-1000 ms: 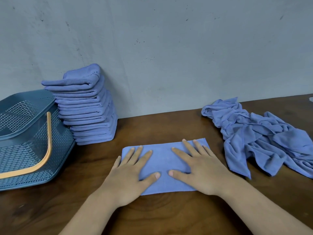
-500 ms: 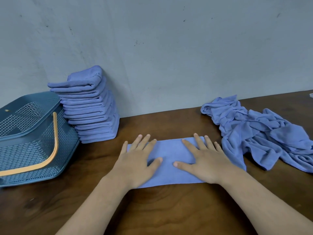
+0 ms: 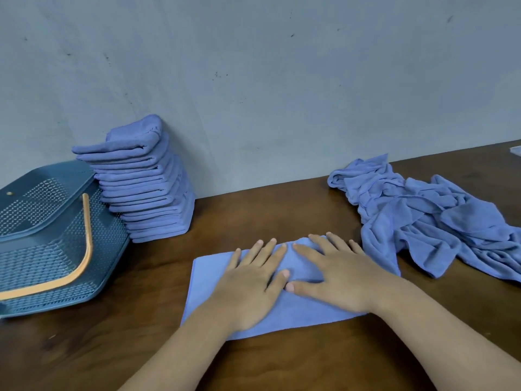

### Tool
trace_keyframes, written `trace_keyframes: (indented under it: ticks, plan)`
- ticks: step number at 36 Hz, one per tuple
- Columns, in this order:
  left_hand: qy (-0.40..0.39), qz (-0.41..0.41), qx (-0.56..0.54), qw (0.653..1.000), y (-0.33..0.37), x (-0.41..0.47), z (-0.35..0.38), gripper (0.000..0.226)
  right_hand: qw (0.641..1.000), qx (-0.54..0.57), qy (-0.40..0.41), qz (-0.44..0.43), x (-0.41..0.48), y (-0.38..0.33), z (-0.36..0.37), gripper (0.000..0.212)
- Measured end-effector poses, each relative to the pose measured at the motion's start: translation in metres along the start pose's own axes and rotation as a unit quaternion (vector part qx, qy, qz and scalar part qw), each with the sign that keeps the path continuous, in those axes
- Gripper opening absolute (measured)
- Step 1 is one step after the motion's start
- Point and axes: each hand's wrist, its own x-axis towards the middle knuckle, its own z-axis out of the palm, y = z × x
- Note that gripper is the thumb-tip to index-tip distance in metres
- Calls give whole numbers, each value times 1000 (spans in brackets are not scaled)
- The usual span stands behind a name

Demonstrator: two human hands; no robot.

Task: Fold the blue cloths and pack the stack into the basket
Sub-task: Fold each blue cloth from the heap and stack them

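Observation:
A folded blue cloth (image 3: 205,280) lies flat on the brown table in front of me. My left hand (image 3: 251,283) presses on its middle with straight, spread fingers. My right hand (image 3: 335,275) lies flat beside it on the cloth's right half, thumbs nearly touching. A tall stack of folded blue cloths (image 3: 146,190) leans against the wall at the back left. The dark blue mesh basket (image 3: 42,244) with an orange handle (image 3: 81,258) stands left of the stack, tipped toward me. A heap of unfolded blue cloths (image 3: 439,221) sprawls at the right.
A grey wall (image 3: 282,80) runs along the table's back edge. Bare brown tabletop (image 3: 267,204) lies between the stack and the heap and in front of the cloth. A small pale object (image 3: 516,150) shows at the far right edge.
Both hands have slid together toward the cloth's middle, so the thumbs nearly meet. The cloth's left end now lies uncovered. The camera has shifted a little.

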Motion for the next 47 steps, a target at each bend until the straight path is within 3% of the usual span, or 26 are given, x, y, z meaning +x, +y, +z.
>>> trace_keyframes:
  ticks: [4, 7, 14, 20, 22, 25, 30, 33, 36, 41, 44, 47]
  plan:
    - [0, -3, 7, 1000, 2, -19, 4, 64, 992, -30, 119, -9, 11, 5, -5, 52]
    - [9, -5, 13, 1000, 2, -23, 5, 63, 988, -50, 145, 11, 17, 5, -6, 36]
    - [21, 3, -2, 1000, 1, -23, 7, 64, 986, -77, 126, 73, 29, -4, -7, 30]
    - [42, 5, -15, 999, -3, -22, 8, 66, 987, -51, 139, 70, 30, -7, -8, 30]
    - [42, -3, -10, 999, -3, -22, 8, 65, 985, 0, 158, 75, 29, -8, -11, 26]
    - [40, -21, -10, 999, -3, -21, 8, 65, 964, 175, 187, 70, 28, -1, -11, 17]
    - [47, -66, -2, 997, -7, -18, 6, 66, 933, 333, 140, 4, 19, 14, -21, 36]
    - [44, -80, -8, 996, -10, -17, 6, 67, 930, 361, 65, -25, 10, 15, -28, 24]
    - [40, -80, -11, 996, -11, -16, 7, 68, 942, 332, 46, -30, 8, 14, -24, 21]
    - [41, -72, -34, 996, -9, -19, 4, 68, 961, 256, 93, -34, 11, 7, -13, 61]
    - [98, -81, -40, 991, -3, -24, -3, 67, 955, 258, 142, -41, 13, 4, -11, 66]
    - [126, -65, -33, 989, 7, -30, -6, 69, 953, 271, 132, -27, 17, 8, -11, 67]
